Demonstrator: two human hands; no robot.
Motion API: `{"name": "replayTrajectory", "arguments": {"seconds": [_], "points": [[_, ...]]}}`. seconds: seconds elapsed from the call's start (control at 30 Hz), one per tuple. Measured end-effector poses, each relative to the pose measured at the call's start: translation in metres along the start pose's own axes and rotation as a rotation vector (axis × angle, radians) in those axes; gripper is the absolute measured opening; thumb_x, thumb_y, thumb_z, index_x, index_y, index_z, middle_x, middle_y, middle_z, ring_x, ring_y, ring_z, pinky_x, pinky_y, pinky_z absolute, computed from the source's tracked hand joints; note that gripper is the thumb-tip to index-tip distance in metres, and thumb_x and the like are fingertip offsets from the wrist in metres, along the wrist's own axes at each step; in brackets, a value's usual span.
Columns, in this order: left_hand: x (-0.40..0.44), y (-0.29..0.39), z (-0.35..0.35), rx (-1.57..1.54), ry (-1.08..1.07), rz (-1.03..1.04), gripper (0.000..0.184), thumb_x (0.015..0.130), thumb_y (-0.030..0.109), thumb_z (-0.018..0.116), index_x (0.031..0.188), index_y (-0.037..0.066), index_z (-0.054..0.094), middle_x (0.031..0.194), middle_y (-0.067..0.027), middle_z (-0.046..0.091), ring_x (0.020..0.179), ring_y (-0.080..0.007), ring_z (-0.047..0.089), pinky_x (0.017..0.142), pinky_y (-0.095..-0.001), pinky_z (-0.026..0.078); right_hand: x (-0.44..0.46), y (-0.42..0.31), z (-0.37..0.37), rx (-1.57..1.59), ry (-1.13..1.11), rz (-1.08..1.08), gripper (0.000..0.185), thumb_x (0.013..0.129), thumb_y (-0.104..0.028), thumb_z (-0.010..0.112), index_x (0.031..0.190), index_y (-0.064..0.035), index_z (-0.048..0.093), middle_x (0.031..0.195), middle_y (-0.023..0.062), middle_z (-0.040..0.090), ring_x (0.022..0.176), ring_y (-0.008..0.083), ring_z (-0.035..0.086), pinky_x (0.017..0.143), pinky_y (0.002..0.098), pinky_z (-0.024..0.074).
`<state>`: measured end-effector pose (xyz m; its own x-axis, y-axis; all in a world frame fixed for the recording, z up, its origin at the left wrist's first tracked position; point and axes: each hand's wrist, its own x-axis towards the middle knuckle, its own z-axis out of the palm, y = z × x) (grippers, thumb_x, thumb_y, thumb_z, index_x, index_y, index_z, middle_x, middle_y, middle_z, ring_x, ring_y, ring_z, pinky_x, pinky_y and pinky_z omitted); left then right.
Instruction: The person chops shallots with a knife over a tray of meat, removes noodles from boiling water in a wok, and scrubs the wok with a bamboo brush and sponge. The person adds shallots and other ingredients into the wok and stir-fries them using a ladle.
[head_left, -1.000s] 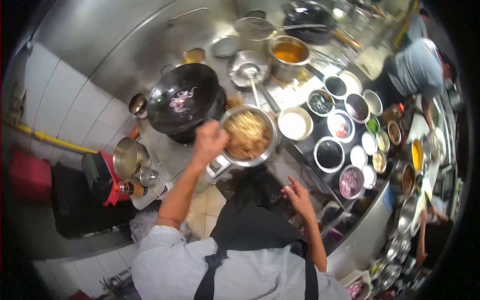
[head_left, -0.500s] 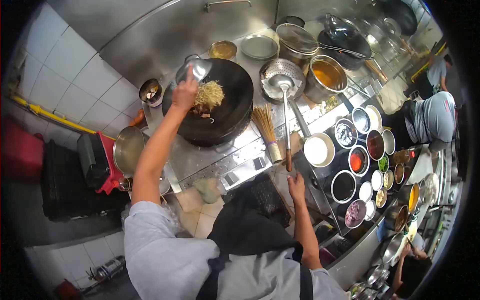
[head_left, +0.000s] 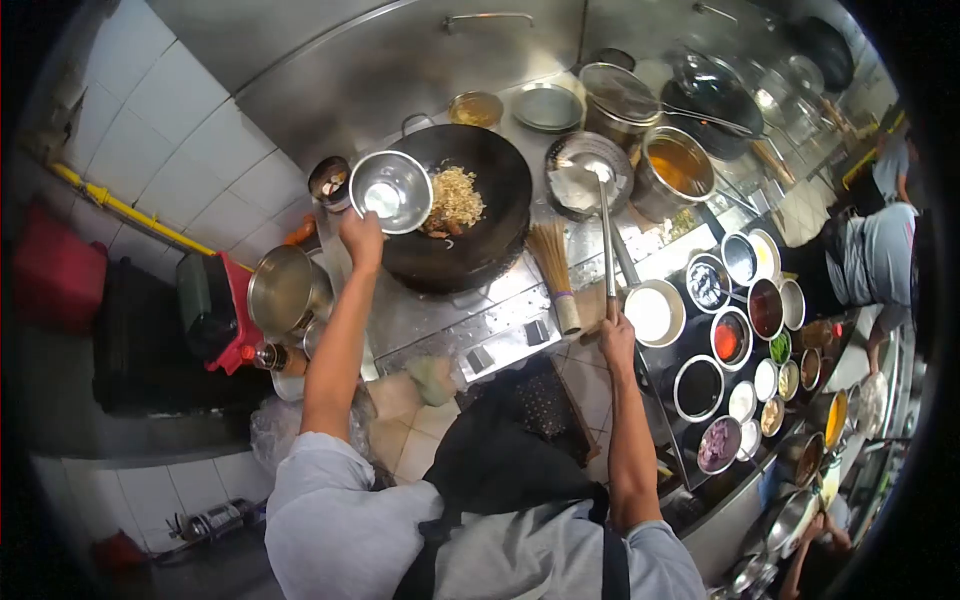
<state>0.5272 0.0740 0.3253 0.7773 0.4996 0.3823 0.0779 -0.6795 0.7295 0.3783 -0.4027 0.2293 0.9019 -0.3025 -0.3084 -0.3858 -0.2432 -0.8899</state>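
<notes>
My left hand (head_left: pixel 362 240) grips the rim of an empty steel bowl (head_left: pixel 391 192), held tilted over the left edge of a black wok (head_left: pixel 500 165). Noodles (head_left: pixel 455 200) lie in the wok, with darker pieces at their lower edge. My right hand (head_left: pixel 617 340) is closed round the handle of a long steel ladle (head_left: pixel 607 235), whose cup rests in a perforated strainer (head_left: pixel 566 185) right of the wok. A bamboo brush (head_left: pixel 552 268) lies between the wok and the ladle.
A pot of orange liquid (head_left: pixel 680 168) stands right of the strainer. Several ingredient containers, one with white contents (head_left: pixel 652 314), fill the right counter. A steel pot (head_left: pixel 282 290) is at the left. Other people (head_left: pixel 870 255) work at the far right.
The noodles have gone from the bowl into the wok, and the bowl has swung left, showing its bare inside. My right hand has moved up and closed on the ladle handle.
</notes>
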Motion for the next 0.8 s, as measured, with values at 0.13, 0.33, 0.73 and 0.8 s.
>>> {"name": "replayTrajectory", "arguments": {"seconds": [0.13,0.33,0.73,0.8], "points": [[-0.087,0.059,0.010,-0.585,-0.144,-0.316,0.010,0.085,0.003,0.058,0.093,-0.003,0.061,0.076,-0.0076,0.062,0.057,-0.0139,0.061,0.042,-0.0265,0.045,-0.077,-0.011,-0.030,0.555,-0.008,0.041,0.015,0.087,-0.015,0.061,0.095,-0.0029,0.057,0.069,0.0004,0.052,0.050,0.0090,0.046,0.043,0.0261,0.0394],[-0.276,0.141,0.064,-0.719,-0.850,-0.312,0.019,0.083,0.003,0.061,0.100,0.002,0.054,0.082,-0.0073,0.062,0.056,-0.0121,0.057,0.040,-0.0258,0.045,-0.215,-0.001,-0.141,0.666,-0.275,-0.068,0.062,0.087,-0.004,0.061,0.144,-0.0062,0.036,0.074,0.0020,0.053,0.054,0.0076,0.052,0.046,0.0240,0.0457],[-0.734,0.328,0.119,-0.557,-2.009,-0.027,0.036,0.083,0.010,0.066,0.110,-0.001,0.045,0.090,-0.0179,0.056,0.050,-0.0187,0.060,0.037,-0.0312,0.049,-0.387,0.044,-0.236,0.692,0.089,0.072,0.074,0.091,-0.005,0.058,0.154,-0.0169,0.020,0.057,-0.0019,0.047,0.040,0.0079,0.046,0.036,0.0234,0.0394],[-0.735,0.373,0.089,-0.665,-2.261,-0.414,0.032,0.094,0.013,0.060,0.116,0.001,0.040,0.100,-0.0151,0.054,0.067,-0.0204,0.064,0.050,-0.0289,0.056,-0.396,0.049,-0.242,0.716,0.080,0.093,0.074,0.091,-0.004,0.058,0.154,-0.0165,0.020,0.056,-0.0024,0.046,0.040,0.0079,0.045,0.036,0.0237,0.0385]]}}
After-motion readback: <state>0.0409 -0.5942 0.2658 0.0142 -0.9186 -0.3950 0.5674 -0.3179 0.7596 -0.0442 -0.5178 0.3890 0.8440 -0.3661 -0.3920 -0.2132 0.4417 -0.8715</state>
